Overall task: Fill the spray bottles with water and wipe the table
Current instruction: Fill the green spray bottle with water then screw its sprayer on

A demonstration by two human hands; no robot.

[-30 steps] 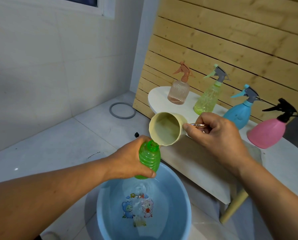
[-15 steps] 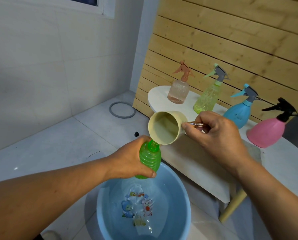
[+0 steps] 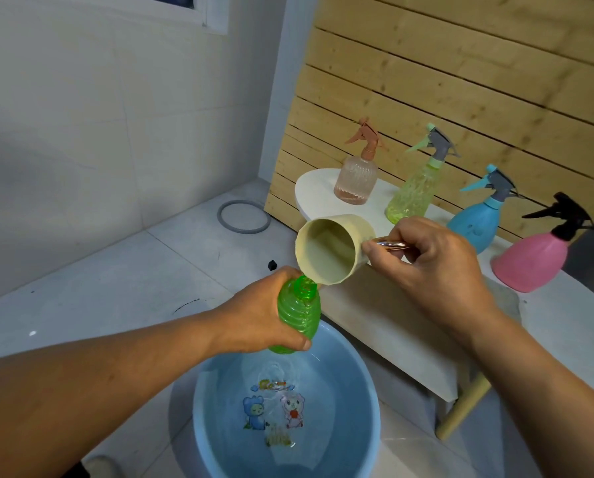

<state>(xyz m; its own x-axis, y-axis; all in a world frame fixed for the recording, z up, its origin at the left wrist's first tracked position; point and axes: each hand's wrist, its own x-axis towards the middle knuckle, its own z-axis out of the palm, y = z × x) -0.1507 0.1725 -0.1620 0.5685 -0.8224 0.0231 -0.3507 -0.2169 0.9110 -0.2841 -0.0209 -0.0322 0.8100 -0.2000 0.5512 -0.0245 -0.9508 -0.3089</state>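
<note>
The ribbed green plastic bottle (image 3: 297, 313), gripped in our left hand (image 3: 254, 315) above the blue plastic basin (image 3: 364, 401), keeps filling; our right hand (image 3: 433, 267), pinching the handle, has tipped the cream cup (image 3: 330, 250) further.

No readable text showed; the blue basin (image 3: 364, 391) bore only cartoon animals and an illegible coloured caption.
</note>
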